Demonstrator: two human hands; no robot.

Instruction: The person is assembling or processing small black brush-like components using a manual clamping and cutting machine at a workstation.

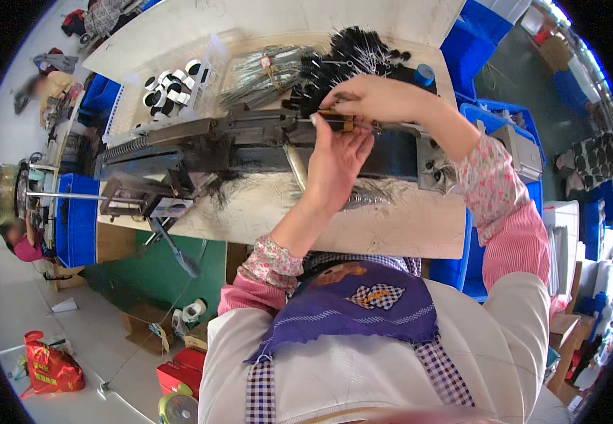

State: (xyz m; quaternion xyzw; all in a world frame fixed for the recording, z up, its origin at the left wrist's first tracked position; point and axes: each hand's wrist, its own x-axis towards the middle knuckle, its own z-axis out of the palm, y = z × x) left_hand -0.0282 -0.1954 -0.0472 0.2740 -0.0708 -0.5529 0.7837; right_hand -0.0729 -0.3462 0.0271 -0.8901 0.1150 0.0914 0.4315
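Observation:
Both hands work at a long metal bench fixture (250, 134) with a brass-coloured part (345, 121) near its middle. My right hand (374, 99) reaches over from the right with its fingers bent down and closed at that part; what they hold is hidden. Just below, my left hand (338, 162) shows its palm, the thumb raised apart from the other fingers and its tip beside the brass-coloured part. Behind the hands lies a heap of black bristle brushes (352, 53) with thin wire stems. A bundle of silvery wires (260, 74) sits left of it.
A clear plastic basket (119, 106) holds several black and white round pieces (172, 88). A blue cap-like cylinder (424, 74) stands at the table's right. Loose black bristles (222, 184) litter the wooden tabletop (391, 233). Blue bins (473, 49) flank the table, and a lever (183, 258) hangs off its front.

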